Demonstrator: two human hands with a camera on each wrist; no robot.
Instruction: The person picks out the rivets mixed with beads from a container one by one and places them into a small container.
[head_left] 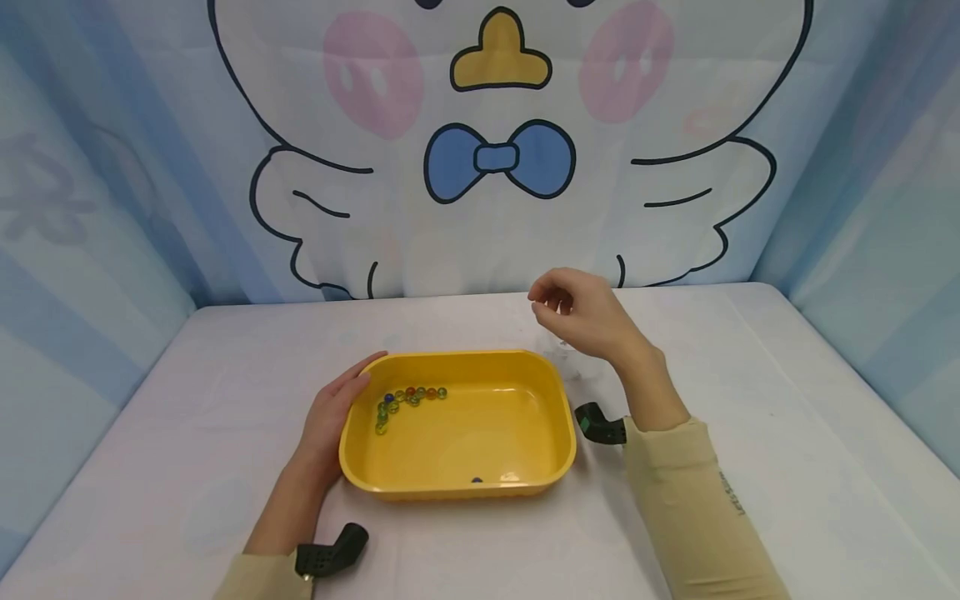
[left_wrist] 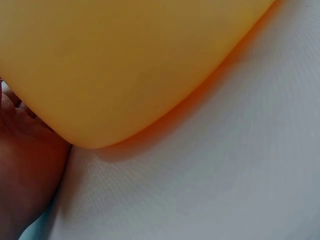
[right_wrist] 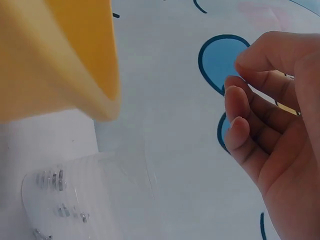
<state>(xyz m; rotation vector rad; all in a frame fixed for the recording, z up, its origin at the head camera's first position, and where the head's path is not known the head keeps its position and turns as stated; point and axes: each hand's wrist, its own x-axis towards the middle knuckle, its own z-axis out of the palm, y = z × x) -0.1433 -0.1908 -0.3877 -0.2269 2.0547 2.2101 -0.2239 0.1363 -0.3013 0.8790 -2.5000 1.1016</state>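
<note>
A yellow plastic tray (head_left: pixel 480 437) stands on the table, with several glass marbles (head_left: pixel 408 396) clustered in its back left corner. One dark blue marble (head_left: pixel 477 480) lies by the near wall. My left hand (head_left: pixel 330 417) holds the tray's left side, with the thumb at the rim and fingers along the outer wall. My right hand (head_left: pixel 588 317) is raised behind the tray's back right corner, its fingers curled and the thumb near the index fingertip. Whether something small sits between those tips is hidden. Below it stands a clear plastic cup (right_wrist: pixel 95 195), faint in the head view.
A white cloth (head_left: pixel 810 433) covers the table. Behind it hangs a backdrop printed with a cartoon figure and a blue bow tie (head_left: pixel 497 158). Black wrist cameras (head_left: pixel 337 550) are worn on both arms; the right one is close to the tray's right wall.
</note>
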